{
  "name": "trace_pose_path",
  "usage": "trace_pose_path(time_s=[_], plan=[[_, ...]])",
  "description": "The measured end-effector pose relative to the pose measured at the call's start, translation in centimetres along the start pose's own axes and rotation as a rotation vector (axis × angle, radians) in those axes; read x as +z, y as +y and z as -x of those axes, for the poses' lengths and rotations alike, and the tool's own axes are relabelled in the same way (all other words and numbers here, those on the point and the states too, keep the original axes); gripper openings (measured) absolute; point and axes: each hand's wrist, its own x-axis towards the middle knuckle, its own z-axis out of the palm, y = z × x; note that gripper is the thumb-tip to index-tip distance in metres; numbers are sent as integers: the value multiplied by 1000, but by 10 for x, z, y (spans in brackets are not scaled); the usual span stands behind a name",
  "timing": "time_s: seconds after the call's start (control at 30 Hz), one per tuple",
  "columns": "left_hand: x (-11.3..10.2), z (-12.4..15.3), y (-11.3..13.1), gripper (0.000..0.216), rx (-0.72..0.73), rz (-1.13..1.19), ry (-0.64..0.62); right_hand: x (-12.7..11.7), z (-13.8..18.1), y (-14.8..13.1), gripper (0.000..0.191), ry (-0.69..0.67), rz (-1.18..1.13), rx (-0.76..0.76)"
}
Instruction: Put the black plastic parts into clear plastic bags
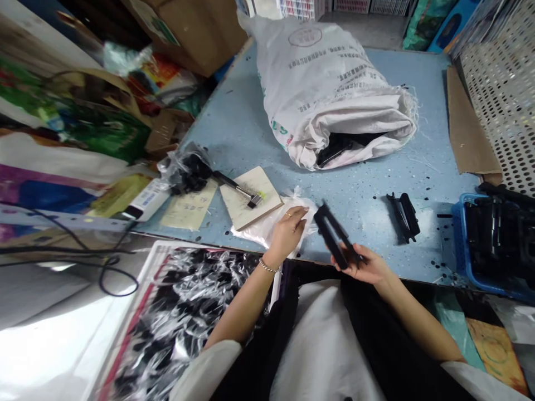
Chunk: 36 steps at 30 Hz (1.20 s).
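Observation:
My right hand point(361, 264) grips a long black plastic part point(332, 236) with two parallel bars and a gap between them, tilted above the table's front edge. The part is slightly blurred. To its left, my left hand point(289, 229) has its fingers bent together on a thin clear plastic bag point(308, 218) at the top of a flat pile. A wooden block point(251, 195) rests on that pile, and a black-handled metal tool point(246, 195) lies across the block. Two more black plastic parts point(403, 217) lie on the table right of my right hand.
A white woven sack point(326, 72) with black parts inside lies on the blue table point(225, 133). At right stands a blue basket point(462, 239) of black parts. Bagged black pieces point(184, 301) fill a crate below left. A cardboard strip point(470, 128) leans near the right edge.

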Motion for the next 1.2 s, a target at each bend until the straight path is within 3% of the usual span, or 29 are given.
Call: trace_pose_path(time_s=[0.1, 0.2, 0.33, 0.4, 0.47, 0.53, 0.63, 0.77, 0.83, 0.93, 1.07, 1.2], plan=[[2, 3, 2, 57, 109, -46, -43, 1, 0, 7, 51, -115, -98, 207], [2, 15, 9, 70, 206, -136, -80, 4, -19, 5, 52, -103, -120, 194], [3, 35, 29, 81, 382, -105, -215, 14, -45, -1, 50, 116, 91, -80], [4, 38, 37, 83, 399, -36, -263, 21, -50, 0, 48, 250, 271, -269], [4, 35, 41, 82, 376, 23, -270, 28, -49, 3, 45, 301, 455, -448], [1, 28, 42, 73, 341, 52, -218, 34, -46, 6, 43, 254, 588, -572], [-7, 16, 44, 36, 267, 90, -100, 36, -42, 5, 39, 181, 654, -612], [-14, 10, 53, 16, 274, 163, -50, 29, -50, -12, 41, 444, 771, -732], [-12, 12, 56, 15, 306, 146, -38, 27, -53, -23, 35, 494, 926, -836], [-3, 18, 54, 21, 296, 32, -37, 32, -52, -29, 15, 423, 1184, -1021], [7, 24, 44, 25, 276, -92, -35, 48, -37, -25, 18, 192, 1328, -1153], [6, 28, 40, 26, 327, -104, 6, 58, -23, -27, 19, 100, 1355, -1219]])
